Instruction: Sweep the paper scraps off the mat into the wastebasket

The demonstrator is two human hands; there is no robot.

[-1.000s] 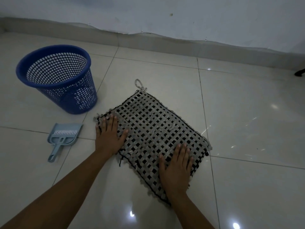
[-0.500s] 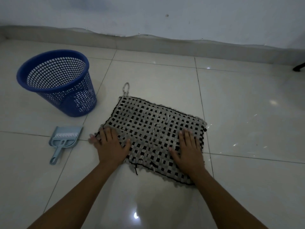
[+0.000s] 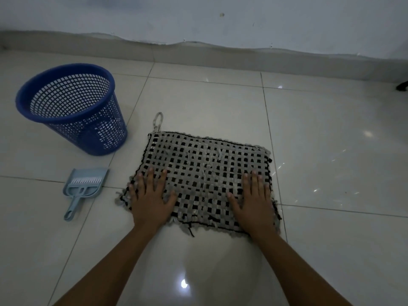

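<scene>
Squared up since a second ago, the woven black-and-grey mat lies flat on the floor under the left hand and right hand, both spread flat at its near corners; it looks soft and light, with the blue wastebasket at ten o'clock.

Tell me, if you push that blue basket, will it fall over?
Probably, quite easily. The wastebasket is tall, with a base narrower than its rim, so a push near the top would likely tip it. Its walls are open mesh and it looks empty, so it is probably light and might slide on the glossy tile floor.
</scene>
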